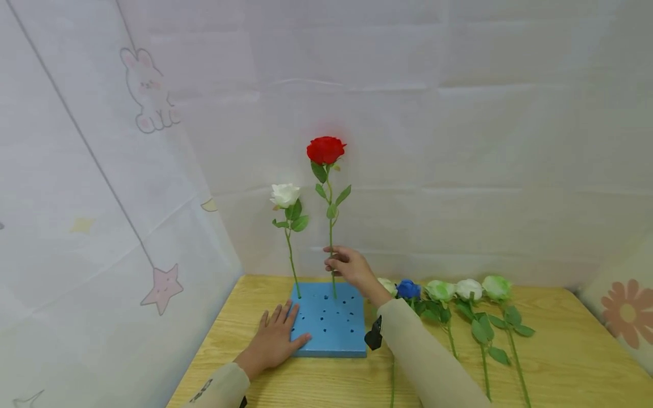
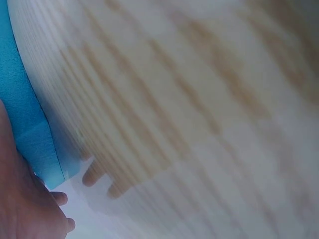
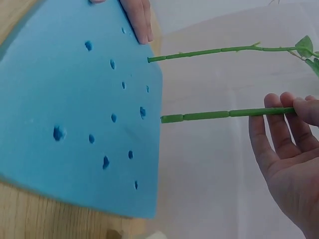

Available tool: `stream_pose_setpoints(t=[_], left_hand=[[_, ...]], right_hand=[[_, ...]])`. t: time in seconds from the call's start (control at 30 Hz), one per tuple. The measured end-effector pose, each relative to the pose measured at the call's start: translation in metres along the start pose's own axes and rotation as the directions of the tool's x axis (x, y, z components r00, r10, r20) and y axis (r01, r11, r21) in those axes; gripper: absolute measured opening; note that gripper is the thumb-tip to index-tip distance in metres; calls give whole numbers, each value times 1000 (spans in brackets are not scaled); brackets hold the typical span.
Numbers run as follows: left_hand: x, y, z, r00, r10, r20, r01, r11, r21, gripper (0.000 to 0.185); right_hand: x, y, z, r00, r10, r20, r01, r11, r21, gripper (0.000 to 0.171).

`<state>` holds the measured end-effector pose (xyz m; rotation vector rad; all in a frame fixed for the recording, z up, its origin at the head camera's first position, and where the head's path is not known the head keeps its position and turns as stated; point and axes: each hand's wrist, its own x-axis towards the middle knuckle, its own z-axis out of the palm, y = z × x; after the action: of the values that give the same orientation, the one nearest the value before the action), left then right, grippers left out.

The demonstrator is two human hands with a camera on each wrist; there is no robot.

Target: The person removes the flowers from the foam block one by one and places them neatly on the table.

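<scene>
My right hand (image 1: 352,267) pinches the green stem of a red rose (image 1: 326,150), held upright over the blue foam block (image 1: 334,340). The stem's lower end (image 3: 172,119) shows close to the block's holed top in the right wrist view; whether it touches I cannot tell. A white rose (image 1: 285,195) stands in a hole at the block's back left corner, leaning slightly left. Fingers spread, my left hand (image 1: 275,339) rests on the block's left edge and the table. In the left wrist view only part of that hand (image 2: 25,199) shows beside the block.
To the right on the wooden table (image 1: 561,362) lie several roses: a blue one (image 1: 408,289), a white one (image 1: 469,289) and greenish-white ones (image 1: 497,288). My right forearm passes over some stems. A pale cloth backdrop (image 1: 484,170) rises behind the table and along its left side.
</scene>
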<state>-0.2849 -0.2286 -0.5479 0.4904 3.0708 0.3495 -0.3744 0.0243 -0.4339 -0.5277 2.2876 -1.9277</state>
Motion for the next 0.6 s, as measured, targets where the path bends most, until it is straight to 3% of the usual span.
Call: stream_pose_setpoints(t=[0.17,0.6], left_hand=[[-1,3,-2,1000,-1,-5,1,1000,-3,93],[-1,1,-1,1000,6,-13,-6,1000,1,93]], right_hand=[[-10,-4,-8,1000,-15,-3,15,999,-42,31],[-37,-7,-30,992,-109,59,112,993,-38,38]])
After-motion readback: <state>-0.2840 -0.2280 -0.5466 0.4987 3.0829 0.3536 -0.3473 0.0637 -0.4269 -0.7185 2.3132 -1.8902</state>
